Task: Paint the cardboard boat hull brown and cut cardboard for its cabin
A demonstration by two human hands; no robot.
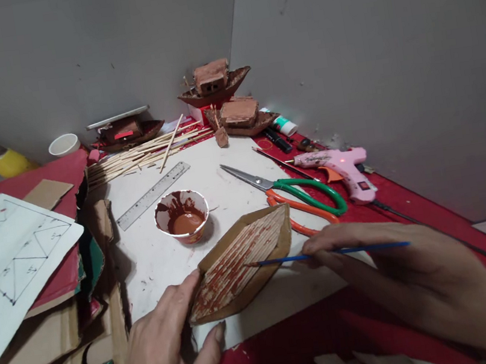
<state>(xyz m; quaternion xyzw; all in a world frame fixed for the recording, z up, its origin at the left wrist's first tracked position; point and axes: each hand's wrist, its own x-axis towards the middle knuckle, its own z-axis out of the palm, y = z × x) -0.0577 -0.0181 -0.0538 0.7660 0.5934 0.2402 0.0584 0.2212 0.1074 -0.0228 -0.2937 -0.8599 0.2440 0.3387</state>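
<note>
A small cardboard boat hull point(245, 254) lies tilted before me, its floor lined with thin wooden sticks partly streaked with reddish-brown paint. My left hand point(169, 333) grips its near left end, fingers along the upper side and thumb below. Pinched in my right hand point(373, 260) is a slim paintbrush point(291, 258) with a blue handle. Its tip touches the sticks near the middle of the hull. Just behind the hull stands a paper cup point(183, 218) with brown paint inside and smeared on its walls.
Scissors point(271, 187) with green and orange handles lie behind the hull, beside a pink glue gun point(345, 166) with a cord. A ruler point(153, 195), wooden sticks point(139, 158) and finished-looking brown model boats point(212, 83) are farther back. Cardboard and a drawn sheet point(16, 252) pile up at left.
</note>
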